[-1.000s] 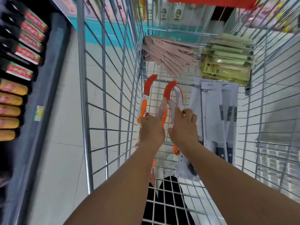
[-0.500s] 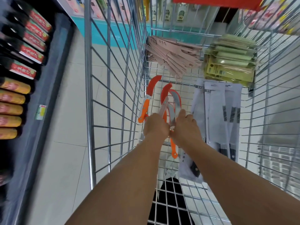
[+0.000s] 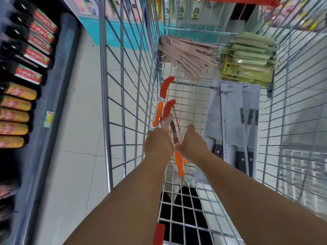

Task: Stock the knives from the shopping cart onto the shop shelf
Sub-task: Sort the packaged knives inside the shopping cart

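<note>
Both hands are reaching down into the wire shopping cart [image 3: 123, 85]. The left hand [image 3: 158, 145] is gripping an orange-handled knife [image 3: 167, 115] near the cart's left wall; another orange knife [image 3: 161, 101] is lying just beside it. The right hand [image 3: 192, 144] is hovering with its grip open, thumb extended, next to packaged black-handled knives [image 3: 235, 124].

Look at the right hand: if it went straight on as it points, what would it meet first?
Probably the bare wire floor of the cart; the right hand points up the gap beside the orange knives. Depth is unclear.
</note>
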The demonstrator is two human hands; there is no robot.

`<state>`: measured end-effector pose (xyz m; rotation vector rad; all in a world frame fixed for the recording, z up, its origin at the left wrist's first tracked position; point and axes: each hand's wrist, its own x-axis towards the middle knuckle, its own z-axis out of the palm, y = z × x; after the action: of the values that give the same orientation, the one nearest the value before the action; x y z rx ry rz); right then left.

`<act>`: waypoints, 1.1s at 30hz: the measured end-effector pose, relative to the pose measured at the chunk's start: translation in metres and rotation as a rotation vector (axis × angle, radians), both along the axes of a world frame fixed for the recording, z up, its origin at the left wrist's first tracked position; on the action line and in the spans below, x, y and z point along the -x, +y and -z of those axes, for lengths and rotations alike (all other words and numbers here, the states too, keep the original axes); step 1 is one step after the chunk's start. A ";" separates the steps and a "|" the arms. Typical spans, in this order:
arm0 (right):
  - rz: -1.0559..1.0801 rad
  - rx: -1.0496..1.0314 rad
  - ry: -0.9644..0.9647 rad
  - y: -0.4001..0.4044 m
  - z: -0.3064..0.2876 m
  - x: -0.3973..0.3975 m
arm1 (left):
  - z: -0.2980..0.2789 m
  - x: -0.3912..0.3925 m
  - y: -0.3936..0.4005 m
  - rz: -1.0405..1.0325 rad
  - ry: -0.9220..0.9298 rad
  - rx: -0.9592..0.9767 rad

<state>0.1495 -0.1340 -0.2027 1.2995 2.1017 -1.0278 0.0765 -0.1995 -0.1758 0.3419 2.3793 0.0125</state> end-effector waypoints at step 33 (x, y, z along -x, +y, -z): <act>-0.326 -0.485 0.295 0.180 0.000 0.108 | 0.017 0.039 0.095 0.227 0.091 -0.216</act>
<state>0.0419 0.0462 -0.2025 0.9895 2.7981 -0.6173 0.0379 -0.1043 -0.1929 0.7282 2.4195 0.1523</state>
